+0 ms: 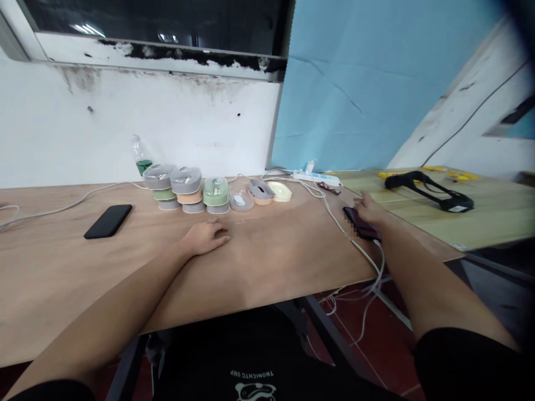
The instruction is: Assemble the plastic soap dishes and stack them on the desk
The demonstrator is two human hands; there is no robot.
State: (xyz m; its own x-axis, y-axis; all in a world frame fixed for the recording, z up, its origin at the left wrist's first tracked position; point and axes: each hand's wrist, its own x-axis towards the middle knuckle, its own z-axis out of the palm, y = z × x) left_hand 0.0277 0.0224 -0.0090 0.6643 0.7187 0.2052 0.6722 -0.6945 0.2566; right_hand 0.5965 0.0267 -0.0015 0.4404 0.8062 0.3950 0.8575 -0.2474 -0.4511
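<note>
My left hand (208, 236) rests on the wooden table with thumb and fingers apart, holding nothing. In front of it stand stacked small plastic boxes with clear lids, among them a green box (215, 192) and a grey-lidded box (186, 181). A clear lid (241, 199), a grey insert (261, 190) and a cream dish (280, 192) lie to their right. My right hand (368, 210) is at the far right edge of a dark smartphone (363, 225) with a white cable plugged in. Its fingers look stretched out, and the phone lies on the table.
A black phone (108, 221) lies on the left side. Behind the boxes stands a plastic bottle (141, 157). White cables run to a power strip (316, 177) by the wall. On the neighbouring table (493, 206) lie a black strap-like device (428, 192) and yellow items.
</note>
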